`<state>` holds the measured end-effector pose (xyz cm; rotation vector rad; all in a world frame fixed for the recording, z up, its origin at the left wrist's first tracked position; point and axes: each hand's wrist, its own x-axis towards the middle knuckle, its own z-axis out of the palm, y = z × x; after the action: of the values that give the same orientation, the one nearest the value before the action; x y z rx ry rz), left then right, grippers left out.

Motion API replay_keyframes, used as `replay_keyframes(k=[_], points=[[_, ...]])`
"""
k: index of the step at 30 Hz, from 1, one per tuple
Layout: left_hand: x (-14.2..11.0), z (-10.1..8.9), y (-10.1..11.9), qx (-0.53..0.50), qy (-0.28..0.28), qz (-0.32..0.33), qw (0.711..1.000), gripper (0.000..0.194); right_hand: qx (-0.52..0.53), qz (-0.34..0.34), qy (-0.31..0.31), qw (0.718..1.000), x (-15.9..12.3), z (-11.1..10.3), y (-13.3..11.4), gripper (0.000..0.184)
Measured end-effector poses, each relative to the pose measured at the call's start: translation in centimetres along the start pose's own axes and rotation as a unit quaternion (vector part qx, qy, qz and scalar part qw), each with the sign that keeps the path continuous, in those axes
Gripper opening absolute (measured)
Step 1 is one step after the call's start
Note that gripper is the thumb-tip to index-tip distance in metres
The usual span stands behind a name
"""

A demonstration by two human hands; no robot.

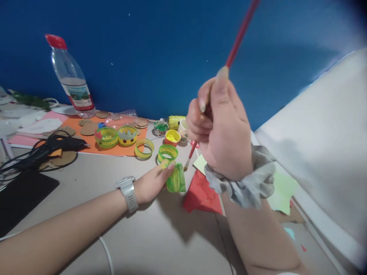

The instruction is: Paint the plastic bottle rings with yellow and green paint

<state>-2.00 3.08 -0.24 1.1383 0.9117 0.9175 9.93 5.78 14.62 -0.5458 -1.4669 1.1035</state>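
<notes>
i make out a clear, glossy plastic bottle [75, 88] far left, matt red paper [200, 196], a wrinkled cloth scrunchie [245, 187], and streaky paint on the green piece [177, 180].

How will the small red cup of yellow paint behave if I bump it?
The red cup looks small, so it is probably light and may slide if the brush knocks it. Its open top shows yellow paint, so tipping could smear or spill some. Pushed left, it might hit the green-paint cup close by.
</notes>
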Motion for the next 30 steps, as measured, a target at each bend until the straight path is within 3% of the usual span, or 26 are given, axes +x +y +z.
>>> replay_keyframes(k=[2, 3, 6, 8, 13, 14, 19, 24, 30], points=[[-0.1, -0.2, -0.2, 0.049, 0.005, 0.007, 0.999, 0.032, 0.023, 0.057, -0.06, 0.996, 0.1, -0.1, 0.3, 0.032], [-0.2, -0.3, -0.2, 0.071, 0.009, 0.013, 0.997, 0.032, 0.022, 0.051, -0.058, 0.997, 0.1, -0.1, 0.5, 0.031], [-0.2, -0.4, -0.2, 0.116, 0.015, 0.029, 0.993, 0.033, -0.021, -0.052, 0.039, 0.998, 0.2, -0.1, 1.0, 0.03], [-0.3, -0.3, -0.2, 0.137, 0.009, 0.035, 0.99, 0.035, -0.009, -0.078, 0.074, 0.994, 0.2, -0.2, 0.9, 0.034], [-0.6, -0.3, -0.3, 0.181, 0.007, 0.039, 0.983, 0.041, 0.094, 0.095, -0.075, 0.988, 0.1, -0.3, 0.6, 0.037], [-0.7, -0.3, -0.3, 0.189, 0.009, 0.043, 0.981, 0.041, 0.086, 0.091, -0.067, 0.99, 0.1, -0.2, 0.8, 0.036], [-0.9, -0.4, -0.4, 0.218, -0.014, 0.092, 0.971, 0.037, 0.0, -0.071, 0.067, 0.995, 0.1, 0.0, 0.6, 0.032], [-1.1, -0.3, 0.0, 0.248, -0.04, 0.142, 0.957, 0.032, 0.058, 0.064, -0.036, 0.996, 0.0, 0.0, -0.5, 0.036], [-0.9, -0.4, 0.5, 0.308, -0.11, 0.207, 0.922, 0.045, -0.011, -0.036, 0.049, 0.998, -0.3, 0.2, -0.7, 0.031]])
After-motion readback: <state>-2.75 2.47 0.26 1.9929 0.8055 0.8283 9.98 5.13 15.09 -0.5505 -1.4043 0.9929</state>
